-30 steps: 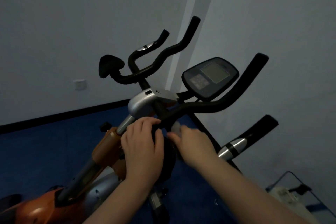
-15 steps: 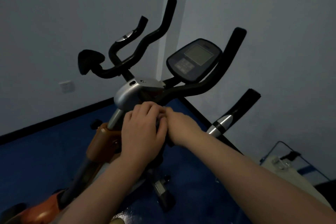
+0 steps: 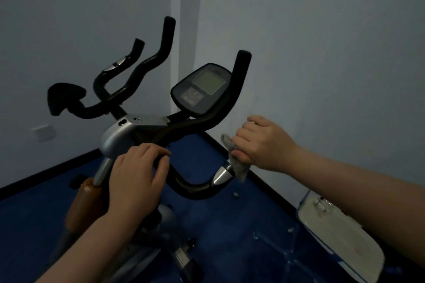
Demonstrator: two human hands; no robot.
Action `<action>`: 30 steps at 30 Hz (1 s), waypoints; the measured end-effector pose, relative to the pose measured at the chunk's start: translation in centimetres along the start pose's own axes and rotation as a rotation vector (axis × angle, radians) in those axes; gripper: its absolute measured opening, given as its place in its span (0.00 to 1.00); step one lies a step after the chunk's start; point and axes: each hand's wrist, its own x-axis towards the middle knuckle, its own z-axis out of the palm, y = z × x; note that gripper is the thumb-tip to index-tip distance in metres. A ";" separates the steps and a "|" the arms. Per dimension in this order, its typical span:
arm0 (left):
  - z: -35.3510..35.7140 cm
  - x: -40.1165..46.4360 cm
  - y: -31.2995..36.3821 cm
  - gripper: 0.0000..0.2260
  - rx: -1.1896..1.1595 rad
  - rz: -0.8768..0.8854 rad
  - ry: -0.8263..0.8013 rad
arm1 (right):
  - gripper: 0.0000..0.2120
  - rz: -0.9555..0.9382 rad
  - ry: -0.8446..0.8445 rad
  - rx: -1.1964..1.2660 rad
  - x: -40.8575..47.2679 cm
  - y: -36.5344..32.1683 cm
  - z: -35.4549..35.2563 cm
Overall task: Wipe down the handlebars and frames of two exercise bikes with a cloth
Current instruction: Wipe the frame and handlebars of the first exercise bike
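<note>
Nothing can be read anywhere. The console (image 3: 202,88) of the exercise bike carries a blank screen (its button markings blur beyond reading).

You have one exercise bike (image 3: 119,138) fully identifiable in view; whether a second stands behind it cannot be told. Count four black handlebar ends rising upward: two on the near side and two on the far side. Count two silver sensor bands, one on the near lower bar (image 3: 222,174) and one on the far bar (image 3: 117,64). You have one console (image 3: 202,88) carrying one screen. One grey cloth (image 3: 234,158) is present. Two hands are in view: your left hand (image 3: 135,179) and your right hand (image 3: 264,142). One wall socket (image 3: 43,132) is visible. One white object (image 3: 340,236) lies on the floor.
</note>
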 end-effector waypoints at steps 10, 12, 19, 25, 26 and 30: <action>0.2 -2.1 -1.3 0.08 -0.046 -0.338 0.175 | 0.17 0.551 0.224 0.124 -0.5 0.5 0.1; 0.1 -2.6 -1.4 0.08 -0.123 -0.423 0.217 | 0.15 0.827 0.262 0.302 -0.4 -0.6 0.2; 0.0 -6.2 -2.2 0.11 -0.179 -0.602 0.238 | 0.20 1.399 0.371 0.873 -1.3 -6.4 0.3; 0.7 -12.7 -1.7 0.14 -0.278 -0.632 0.190 | 0.05 1.376 0.028 1.218 -2.0 -18.1 -0.6; 0.8 -14.0 -1.9 0.10 -0.275 -0.636 0.153 | 0.05 1.319 -0.066 1.274 -2.0 -20.2 -0.8; 0.0 -20.2 -3.7 0.04 -0.163 -0.650 0.007 | 0.20 1.107 -0.324 1.396 -0.7 -27.2 -1.6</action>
